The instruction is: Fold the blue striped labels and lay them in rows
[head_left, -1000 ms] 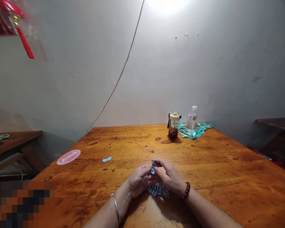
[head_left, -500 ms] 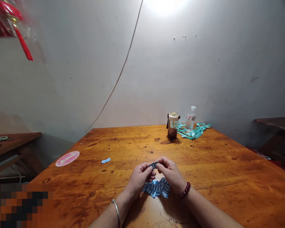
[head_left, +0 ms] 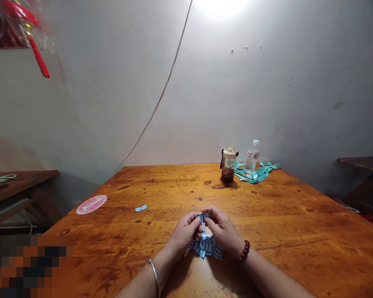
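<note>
My left hand [head_left: 186, 230] and my right hand [head_left: 223, 230] face each other just above the table. Between their fingertips they pinch a small blue-and-white striped piece [head_left: 202, 218], one side in each hand. It looks like a flat label or patch; its exact kind is too small to tell. Below the hands lies a loose pile of similar blue-and-white pieces [head_left: 205, 247], partly hidden by the fingers. A single blue-and-white piece [head_left: 141, 208] lies apart on the table, to the left of my left hand.
On the wooden table [head_left: 174, 186] stand a brown-filled drink bottle [head_left: 228, 167] and a clear water bottle [head_left: 253, 157], beside turquoise ribbon [head_left: 257, 177]. A pink round sticker [head_left: 91, 205] lies near the left edge. Scissors [head_left: 1, 179] rest on another table at far left.
The pinched piece now shows its striped face more squarely between my fingertips. Another piece now shows between the hands above the pile. The whole view has shifted slightly.
</note>
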`<state>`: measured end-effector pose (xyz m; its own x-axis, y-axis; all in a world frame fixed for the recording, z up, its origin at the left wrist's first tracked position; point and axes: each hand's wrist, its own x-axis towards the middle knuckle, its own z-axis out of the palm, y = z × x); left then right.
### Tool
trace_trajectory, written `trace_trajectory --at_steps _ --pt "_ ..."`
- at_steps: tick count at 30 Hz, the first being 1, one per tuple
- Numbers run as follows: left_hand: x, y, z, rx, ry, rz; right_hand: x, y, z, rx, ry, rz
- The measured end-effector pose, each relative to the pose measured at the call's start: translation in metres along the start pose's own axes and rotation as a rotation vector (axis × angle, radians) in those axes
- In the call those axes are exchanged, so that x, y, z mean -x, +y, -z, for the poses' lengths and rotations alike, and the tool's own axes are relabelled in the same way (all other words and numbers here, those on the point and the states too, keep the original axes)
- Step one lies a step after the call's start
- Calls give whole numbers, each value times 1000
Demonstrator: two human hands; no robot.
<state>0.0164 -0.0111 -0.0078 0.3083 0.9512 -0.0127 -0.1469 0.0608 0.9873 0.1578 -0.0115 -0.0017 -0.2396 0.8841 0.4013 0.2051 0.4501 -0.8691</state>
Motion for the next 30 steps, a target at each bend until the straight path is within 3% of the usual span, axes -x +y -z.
trace_trajectory --at_steps 6,12,21,25,30 --pt "3 5 -7 -57 0 -53 1 -10 1 -13 -35 59" --pt "5 8 -8 -64 6 -67 1 -13 0 -87 -63 6" --pt "3 8 -5 114 55 20 -3 -3 -5 -306 32 -120" --pt "5 9 -8 135 29 32 -4 0 -4 -275 76 -165" --pt "5 8 -6 311 15 128 -3 -1 -1 -163 91 -115"
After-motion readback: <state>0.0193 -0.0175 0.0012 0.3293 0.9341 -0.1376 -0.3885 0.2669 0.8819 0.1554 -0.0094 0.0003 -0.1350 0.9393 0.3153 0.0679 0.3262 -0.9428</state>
